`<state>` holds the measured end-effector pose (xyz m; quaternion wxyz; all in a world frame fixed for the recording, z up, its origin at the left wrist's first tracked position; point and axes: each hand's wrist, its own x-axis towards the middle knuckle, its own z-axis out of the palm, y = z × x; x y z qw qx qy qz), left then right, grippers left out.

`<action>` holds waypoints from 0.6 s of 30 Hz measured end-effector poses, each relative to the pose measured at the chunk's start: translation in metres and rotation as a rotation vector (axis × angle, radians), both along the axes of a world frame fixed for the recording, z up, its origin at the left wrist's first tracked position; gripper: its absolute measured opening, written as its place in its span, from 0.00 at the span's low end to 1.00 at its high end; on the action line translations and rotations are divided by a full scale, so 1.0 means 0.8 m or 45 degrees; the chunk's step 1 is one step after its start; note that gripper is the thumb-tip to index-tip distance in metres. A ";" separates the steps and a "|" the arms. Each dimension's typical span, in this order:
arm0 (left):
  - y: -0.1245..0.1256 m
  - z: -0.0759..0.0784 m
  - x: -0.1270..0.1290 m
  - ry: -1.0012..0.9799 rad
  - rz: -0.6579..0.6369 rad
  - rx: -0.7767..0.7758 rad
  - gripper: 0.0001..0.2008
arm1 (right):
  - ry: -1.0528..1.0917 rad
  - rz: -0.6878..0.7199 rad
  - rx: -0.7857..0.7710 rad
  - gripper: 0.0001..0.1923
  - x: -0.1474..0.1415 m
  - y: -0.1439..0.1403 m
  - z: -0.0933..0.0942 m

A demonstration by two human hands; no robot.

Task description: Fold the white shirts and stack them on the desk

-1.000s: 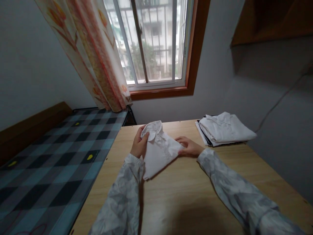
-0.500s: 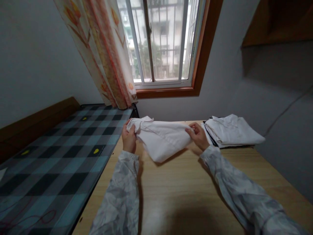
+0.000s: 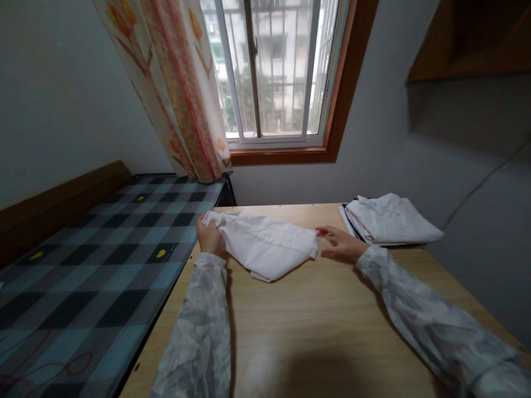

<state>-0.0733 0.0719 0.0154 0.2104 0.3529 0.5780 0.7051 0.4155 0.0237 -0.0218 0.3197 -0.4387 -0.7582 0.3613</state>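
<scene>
A folded white garment (image 3: 267,246), perhaps a shirt, spans the space between my hands, low over the wooden table (image 3: 282,326). My left hand (image 3: 211,235) is closed on its gathered left end. Just off the cloth's right edge, my right hand (image 3: 339,243) has its fingers apart and holds nothing. The lower part of the cloth hangs to a blunt corner at the table surface; whether it rests there I cannot tell.
A stack of folded white clothes (image 3: 390,218), with dark cloth beneath, lies at the table's back right. Left of the table stands a bed with a checked cover (image 3: 136,265). A flowered curtain (image 3: 178,94) hangs beside the window (image 3: 282,77). A wooden cabinet (image 3: 468,61) juts from the right wall.
My right hand has let go of the garment's right end and opened, moving slightly right and down. The cloth has sunk lower, and my left hand has shifted a little left with its end.
</scene>
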 end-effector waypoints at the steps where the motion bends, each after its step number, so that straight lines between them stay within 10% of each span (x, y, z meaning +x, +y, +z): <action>1: 0.002 -0.004 -0.003 -0.018 -0.010 -0.007 0.21 | 0.004 -0.067 0.072 0.43 -0.003 0.002 -0.007; 12: 0.002 -0.008 -0.013 -0.115 -0.003 0.005 0.20 | 0.638 -0.051 -0.365 0.26 -0.056 0.011 -0.012; 18: -0.004 0.003 -0.018 -0.133 0.003 -0.033 0.20 | 0.599 -0.169 -0.180 0.30 -0.044 0.017 0.027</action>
